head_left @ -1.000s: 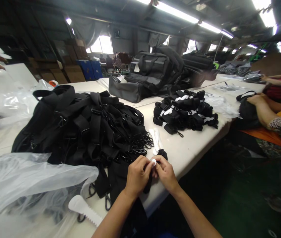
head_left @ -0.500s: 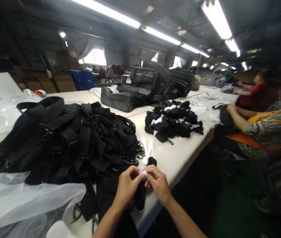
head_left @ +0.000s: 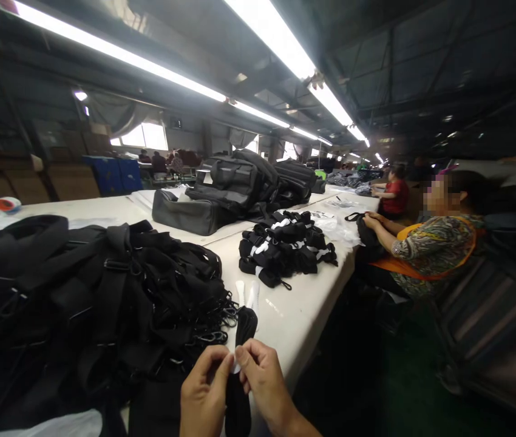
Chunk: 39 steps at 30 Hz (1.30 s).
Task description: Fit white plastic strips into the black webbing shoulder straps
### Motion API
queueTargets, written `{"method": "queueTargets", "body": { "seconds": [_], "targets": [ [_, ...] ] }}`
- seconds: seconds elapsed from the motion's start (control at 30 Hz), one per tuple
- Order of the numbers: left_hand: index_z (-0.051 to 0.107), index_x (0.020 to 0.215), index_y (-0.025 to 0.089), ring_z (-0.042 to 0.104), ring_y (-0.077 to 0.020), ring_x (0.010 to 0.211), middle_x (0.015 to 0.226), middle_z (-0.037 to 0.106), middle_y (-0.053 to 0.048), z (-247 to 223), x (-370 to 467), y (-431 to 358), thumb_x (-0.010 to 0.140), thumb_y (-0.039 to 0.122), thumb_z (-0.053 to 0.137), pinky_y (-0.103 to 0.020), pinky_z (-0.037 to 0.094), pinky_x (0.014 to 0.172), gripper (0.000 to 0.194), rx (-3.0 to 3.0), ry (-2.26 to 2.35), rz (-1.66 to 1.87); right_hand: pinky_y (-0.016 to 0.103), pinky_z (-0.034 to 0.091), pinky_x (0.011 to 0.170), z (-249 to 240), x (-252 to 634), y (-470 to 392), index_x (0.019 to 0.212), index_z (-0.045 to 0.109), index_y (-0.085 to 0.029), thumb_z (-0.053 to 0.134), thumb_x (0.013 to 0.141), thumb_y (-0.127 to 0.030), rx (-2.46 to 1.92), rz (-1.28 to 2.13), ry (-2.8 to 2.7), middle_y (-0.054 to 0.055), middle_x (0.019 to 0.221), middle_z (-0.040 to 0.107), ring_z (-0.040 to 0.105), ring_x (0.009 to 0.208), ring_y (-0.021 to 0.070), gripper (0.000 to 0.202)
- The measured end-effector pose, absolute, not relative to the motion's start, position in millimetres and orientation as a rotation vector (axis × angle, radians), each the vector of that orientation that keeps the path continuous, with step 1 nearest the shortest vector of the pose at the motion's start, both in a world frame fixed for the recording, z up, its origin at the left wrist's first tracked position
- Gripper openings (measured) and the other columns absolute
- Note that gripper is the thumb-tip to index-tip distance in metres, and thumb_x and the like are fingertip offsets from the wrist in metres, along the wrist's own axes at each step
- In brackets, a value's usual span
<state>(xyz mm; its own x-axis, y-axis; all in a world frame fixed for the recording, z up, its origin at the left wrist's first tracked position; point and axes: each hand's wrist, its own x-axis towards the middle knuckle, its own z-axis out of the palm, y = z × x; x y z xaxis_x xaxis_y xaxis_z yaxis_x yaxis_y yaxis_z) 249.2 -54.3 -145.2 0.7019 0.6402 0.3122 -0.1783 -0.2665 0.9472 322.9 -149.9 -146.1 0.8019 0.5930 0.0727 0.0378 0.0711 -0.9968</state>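
Black folded strap at near table edge, pinched between left hand and right hand, white tie half-wrapped. Bundled pile done far right; loose heap left remains.

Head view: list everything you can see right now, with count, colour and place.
Loose straps pile: one heap, black, table left.
Bundled straps: one pile, black with white bands, table centre.
Bags: several, black, far table.
White strips: two, table, beyond the hands.
Table: white.
Co-workers: two seated, right.
Folded strap: one, black, between both hands.
White tie: one, pinched at the fingertips.
Left hand: on strap.
Right hand: on strap.
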Motion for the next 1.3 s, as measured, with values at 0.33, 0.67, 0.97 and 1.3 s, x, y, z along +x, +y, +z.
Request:
{"method": "queueTargets", "body": {
  "seconds": [0.33,0.67,0.97,1.3],
  "targets": [
    [0.065,0.073,0.017,0.051,-0.0116,0.066,0.069,0.059,0.002,-132.2,246.9,-40.1,0.077,0.036,0.075,-0.020,0.042,0.064,0.022,1.282,0.357,0.684,0.024,0.033,0.056,-160.2,323.7,-156.2,0.063,0.054,-0.016,0.055,0.091,-0.046,-1.741,0.016,-0.703,-0.002,0.059,0.047,0.042,0.057,0.0110,0.041],
    [0.065,0.076,0.017,0.051,-0.0081,0.065,0.080,0.060,0.001,-133.3,255.3,-53.5,0.071,0.035,0.082,-0.018,0.046,0.063,0.025,0.935,0.345,0.581,0.031,0.050,0.066,-157.6,332.7,-160.1,0.126,0.051,-0.020,0.074,0.073,-0.058,-1.153,0.568,-0.371,0.007,0.089,0.067,0.064,0.071,0.0195,0.069],
    [0.068,0.071,0.015,0.059,-0.0131,0.060,0.066,0.064,-0.002,-135.8,261.8,-38.8,0.063,0.038,0.086,-0.022,0.047,0.057,0.031,0.894,0.407,0.507,0.027,0.049,0.062,-74.0,440.7,-179.9,0.141,0.047,-0.020,0.065,0.086,-0.047,-1.480,-0.180,-0.530,0.002,0.077,0.062,0.058,0.067,0.0165,0.064],
    [0.059,0.067,0.014,0.054,-0.0089,0.046,0.057,0.063,-0.003,-137.0,263.3,-36.8,0.063,0.049,0.083,-0.020,0.037,0.048,0.043,0.911,0.362,0.431,0.039,0.048,0.085,20.7,643.5,-114.0,0.133,0.059,-0.013,0.044,0.092,-0.026,-2.278,-1.037,-0.807,0.019,0.113,0.069,0.067,0.096,0.0286,0.045]
  ]
}}
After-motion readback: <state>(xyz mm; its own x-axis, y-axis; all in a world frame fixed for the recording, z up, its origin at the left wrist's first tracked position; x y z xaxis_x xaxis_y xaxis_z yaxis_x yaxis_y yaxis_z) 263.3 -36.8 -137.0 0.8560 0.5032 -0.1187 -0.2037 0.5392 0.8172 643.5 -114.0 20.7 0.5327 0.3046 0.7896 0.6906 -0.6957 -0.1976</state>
